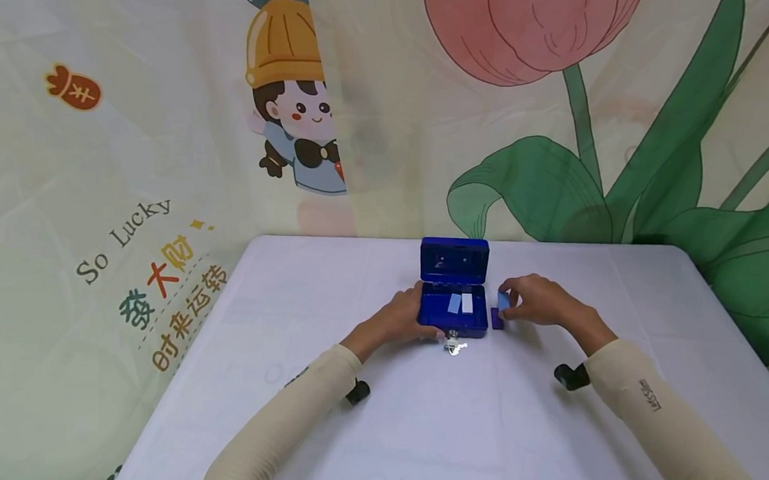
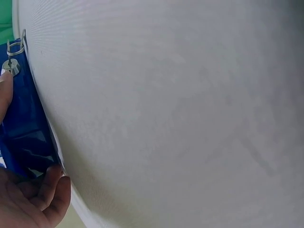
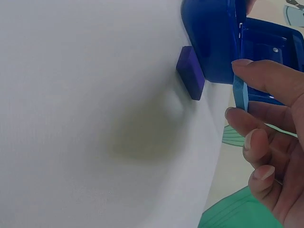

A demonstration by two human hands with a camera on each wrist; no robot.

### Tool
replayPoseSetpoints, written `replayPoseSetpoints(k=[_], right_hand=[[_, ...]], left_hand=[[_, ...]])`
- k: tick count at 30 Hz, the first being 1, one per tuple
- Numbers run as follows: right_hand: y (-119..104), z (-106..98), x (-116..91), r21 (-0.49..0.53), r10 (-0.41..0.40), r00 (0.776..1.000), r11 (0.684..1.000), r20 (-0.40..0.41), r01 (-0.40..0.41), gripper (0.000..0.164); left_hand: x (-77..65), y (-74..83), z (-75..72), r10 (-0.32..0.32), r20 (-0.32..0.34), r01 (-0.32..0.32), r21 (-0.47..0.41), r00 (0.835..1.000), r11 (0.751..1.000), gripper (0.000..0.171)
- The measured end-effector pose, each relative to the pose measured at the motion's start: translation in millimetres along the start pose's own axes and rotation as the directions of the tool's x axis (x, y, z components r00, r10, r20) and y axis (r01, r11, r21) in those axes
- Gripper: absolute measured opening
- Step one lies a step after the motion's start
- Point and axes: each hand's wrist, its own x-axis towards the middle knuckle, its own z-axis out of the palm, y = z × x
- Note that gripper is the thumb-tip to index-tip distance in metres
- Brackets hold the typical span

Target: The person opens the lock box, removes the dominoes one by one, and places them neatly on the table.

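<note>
A dark blue metal cash box [image 1: 453, 324] stands on the table with its lid [image 1: 455, 260] raised. Inside lie a light blue block [image 1: 454, 303] and a white block [image 1: 467, 303], both flat. My left hand [image 1: 404, 314] grips the box's left side, its thumb on the front beside the lock [image 2: 11, 67]. Keys [image 1: 455, 348] hang from that lock on a ring. Right of the box, my right hand [image 1: 541, 300] pinches another light blue block [image 3: 241, 92] between thumb and fingertips. Below it, a purple block [image 3: 191, 73] lies on the table close to the box wall.
A white cloth covers the table [image 1: 384, 426]. Behind it hangs a printed curtain [image 1: 382, 106] with a tulip and a cartoon figure. Dark wrist cameras [image 1: 571, 377] sit under both sleeves.
</note>
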Motion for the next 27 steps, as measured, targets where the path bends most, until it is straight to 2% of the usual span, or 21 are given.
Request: replayPoseSetpoints(k=[11,27], right_hand=[[6.9,3.1,0.3,0.006,0.045,0.999,0.999,0.026,-0.045,0.049],[17.0,10.6,0.2,-0.006,0.066,0.996,0.998,0.052,-0.065,0.049]], left_hand=[[-2.1,1.0,-1.0,-0.015,0.017,0.015,0.000,1.000,1.000,0.117],[-3.0,3.0,-2.1,-0.017,0.018,0.017,0.012,1.000,1.000,0.116]])
